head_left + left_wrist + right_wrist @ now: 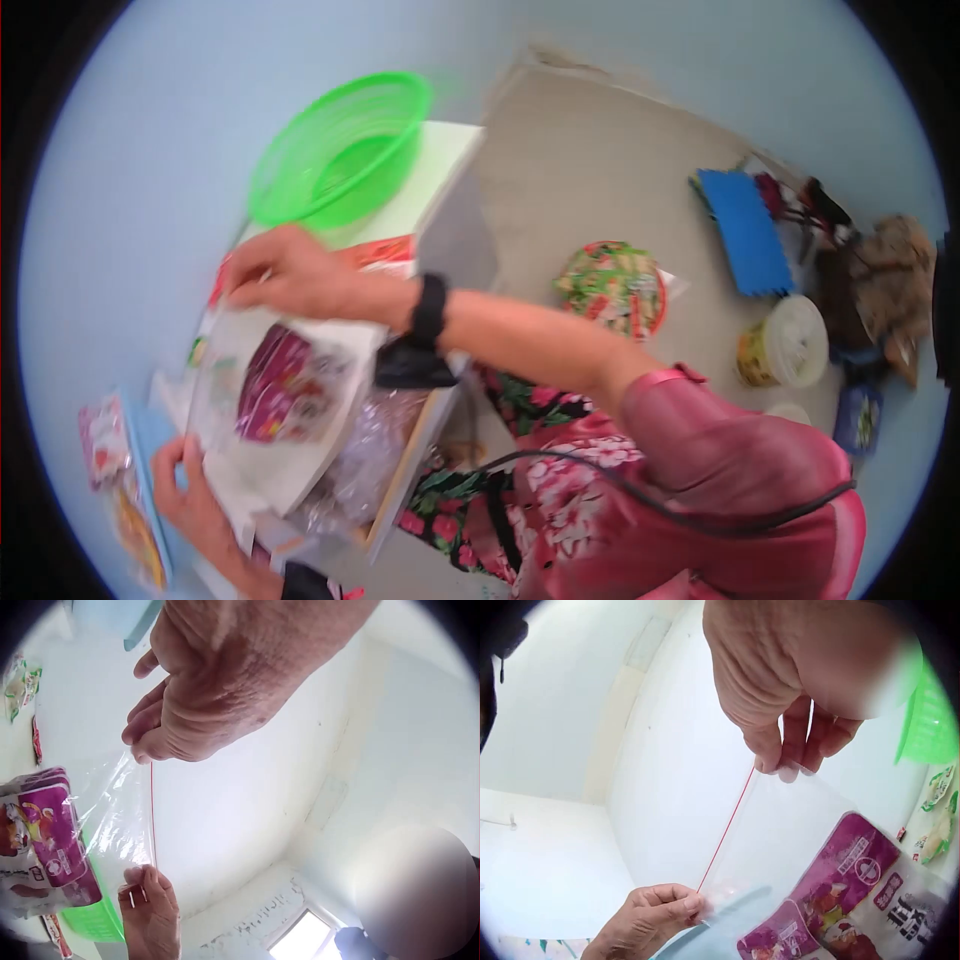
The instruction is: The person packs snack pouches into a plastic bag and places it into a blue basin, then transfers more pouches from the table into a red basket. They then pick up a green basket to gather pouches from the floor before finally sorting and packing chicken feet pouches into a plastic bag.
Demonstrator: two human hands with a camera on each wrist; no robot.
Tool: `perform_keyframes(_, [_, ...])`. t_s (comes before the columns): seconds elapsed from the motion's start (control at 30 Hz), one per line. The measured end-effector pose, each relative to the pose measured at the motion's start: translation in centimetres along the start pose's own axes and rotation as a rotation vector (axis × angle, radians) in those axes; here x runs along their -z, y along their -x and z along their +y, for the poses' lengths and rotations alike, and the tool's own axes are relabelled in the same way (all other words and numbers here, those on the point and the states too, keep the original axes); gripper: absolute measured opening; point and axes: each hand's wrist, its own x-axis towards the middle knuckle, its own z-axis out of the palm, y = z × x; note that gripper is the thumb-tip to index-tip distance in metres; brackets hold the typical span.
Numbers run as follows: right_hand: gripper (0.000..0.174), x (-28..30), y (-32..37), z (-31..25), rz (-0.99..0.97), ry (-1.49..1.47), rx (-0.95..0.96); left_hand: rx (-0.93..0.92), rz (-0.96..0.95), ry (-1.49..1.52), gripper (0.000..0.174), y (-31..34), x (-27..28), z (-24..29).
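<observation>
A clear zip bag (pixel 780 817) with a red line along its top edge is stretched between both hands. Purple printed packets (pixel 275 385) (pixel 56 840) (pixel 855 877) show through its lower part. The left hand (pixel 200 505) (pixel 217 682) pinches one top corner between thumb and fingers. At the other corner, the right hand (pixel 300 275) (pixel 154 915) (pixel 795 690) pinches the edge, its other fingers bent. The bag hangs above a white surface, its top edge looking closed or nearly so; the frames do not settle which.
A green basket (pixel 345 190) stands on the white tabletop (pixel 450 150). Below is an open drawer (pixel 405 480) with clear plastic. Packets (pixel 105 440) lie on something blue at the left. On the floor are a patterned round item (pixel 610 290), a tub (pixel 785 345) and a blue mat (pixel 745 230).
</observation>
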Motion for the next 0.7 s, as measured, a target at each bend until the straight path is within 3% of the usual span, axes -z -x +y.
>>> perform_keyframes(0.23, [0.006,-1.7,0.9,-1.9,0.107,-0.022,-0.129,0.04,0.05,0.036,0.018,1.2,-0.5,-0.9])
perform_keyframes(0.33, [0.007,-1.4,0.9,-2.2,0.117,-0.044,-0.174,0.177,0.029,0.144,0.019,1.1,-1.2,-3.9])
perform_keyframes(0.43, [0.007,-1.1,0.9,-2.0,0.113,-0.078,-0.181,0.198,0.164,0.361,0.03,2.6,-4.3,-3.0])
perform_keyframes(0.53, [0.007,-0.7,1.1,-1.0,0.113,-0.065,-0.105,0.114,0.104,0.646,0.044,3.3,-6.8,-2.7])
perform_keyframes(0.63, [0.009,-0.6,0.7,0.1,0.073,0.007,0.007,0.2,-0.009,0.581,0.045,4.2,-7.7,0.4])
perform_keyframes(0.7, [0.012,0.1,0.9,-1.1,0.04,-0.074,-0.066,0.278,-0.072,0.593,0.041,4.4,-7.4,2.2])
